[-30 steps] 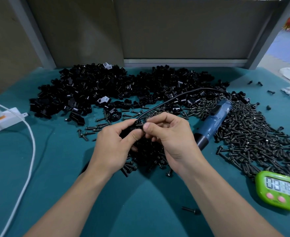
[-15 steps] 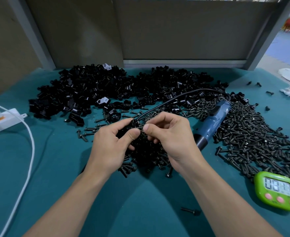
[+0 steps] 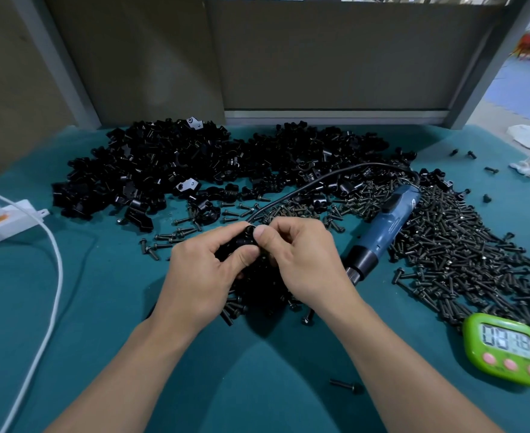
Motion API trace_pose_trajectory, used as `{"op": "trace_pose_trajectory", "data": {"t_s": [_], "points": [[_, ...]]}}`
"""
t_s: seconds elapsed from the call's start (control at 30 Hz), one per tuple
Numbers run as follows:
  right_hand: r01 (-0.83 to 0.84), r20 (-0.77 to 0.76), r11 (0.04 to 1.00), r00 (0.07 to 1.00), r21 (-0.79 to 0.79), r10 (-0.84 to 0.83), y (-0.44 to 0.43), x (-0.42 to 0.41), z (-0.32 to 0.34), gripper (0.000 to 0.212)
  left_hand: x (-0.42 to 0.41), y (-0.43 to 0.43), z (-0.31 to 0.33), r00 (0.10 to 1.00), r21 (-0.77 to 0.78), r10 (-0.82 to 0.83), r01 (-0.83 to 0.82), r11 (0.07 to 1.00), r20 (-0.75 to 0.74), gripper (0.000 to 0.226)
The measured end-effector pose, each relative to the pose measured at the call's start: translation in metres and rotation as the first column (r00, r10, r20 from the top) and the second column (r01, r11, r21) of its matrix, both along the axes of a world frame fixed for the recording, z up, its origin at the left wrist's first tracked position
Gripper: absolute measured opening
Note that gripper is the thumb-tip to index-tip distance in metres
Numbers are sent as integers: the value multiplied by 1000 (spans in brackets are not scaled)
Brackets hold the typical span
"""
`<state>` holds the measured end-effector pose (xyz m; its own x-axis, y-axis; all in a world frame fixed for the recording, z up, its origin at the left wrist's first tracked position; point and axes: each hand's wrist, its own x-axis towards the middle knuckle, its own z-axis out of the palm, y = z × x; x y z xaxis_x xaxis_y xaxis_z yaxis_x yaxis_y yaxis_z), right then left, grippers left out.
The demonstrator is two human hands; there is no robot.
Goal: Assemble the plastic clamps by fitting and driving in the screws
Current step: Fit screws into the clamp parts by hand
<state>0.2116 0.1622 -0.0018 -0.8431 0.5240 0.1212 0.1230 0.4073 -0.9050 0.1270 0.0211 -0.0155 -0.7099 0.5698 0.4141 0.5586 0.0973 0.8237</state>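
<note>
View: head camera, looking down at the teal-covered bench.
Left hand: fingers curled round a black plastic clamp, thumb pressed on its near side. The clamp is held just above the bench, in front of the person.
Right hand: thumb and forefinger pinch the clamp's upper end, beside its round opening, with the other fingers curled under. Cannot tell whether a screw sits between them.
Small pile: black parts and screws, directly under both hands.
Clamp parts heap: black, spread across the far side of the bench.
Screw heap: dark screws, right side, widely spread.
Electric screwdriver: blue body, black nose, lying at the left edge of the screw heap, tip toward the person. A black cord runs from its rear over the parts.
Timer: green, pink buttons, near right.
Single screw: lying alone beside the right forearm.
Power strip: white, far left, with a white cable.
</note>
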Motion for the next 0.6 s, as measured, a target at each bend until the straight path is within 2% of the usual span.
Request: {"op": "trace_pose_trajectory", "data": {"t_s": [0.1, 0.23, 0.3, 0.4, 0.5, 0.6], "points": [[-34, -1, 997, 999, 73, 35, -1, 2, 3, 43, -3, 0, -4, 1000, -3, 14, -14, 1000, -19, 31], [-107, 44, 993, 994, 56, 104, 2, 4, 9, 26, -12, 2, -13, 996, -49, 87, -86, 995, 27, 42], [-116, 65, 988, 992, 100, 110, 4, 5, 9, 31, -8, 1, -11, 998, -42, 54, -53, 998, 21, 41], [-97, 85, 985, 993, 140, 86, 4, 4, 7, 43, -1, -1, -4, 1000, -18, 16, -16, 1000, 6, 28], [-41, 26, 990, 999, 132, 38, 2, 3, 5, 28, -5, 2, -10, 997, -40, 66, -67, 997, -28, 34], [-80, 3, 994, 997, 78, 80, 2, 3, 7, 20, -10, 2, -16, 994, -63, 110, -110, 992, -2, 41]]}}
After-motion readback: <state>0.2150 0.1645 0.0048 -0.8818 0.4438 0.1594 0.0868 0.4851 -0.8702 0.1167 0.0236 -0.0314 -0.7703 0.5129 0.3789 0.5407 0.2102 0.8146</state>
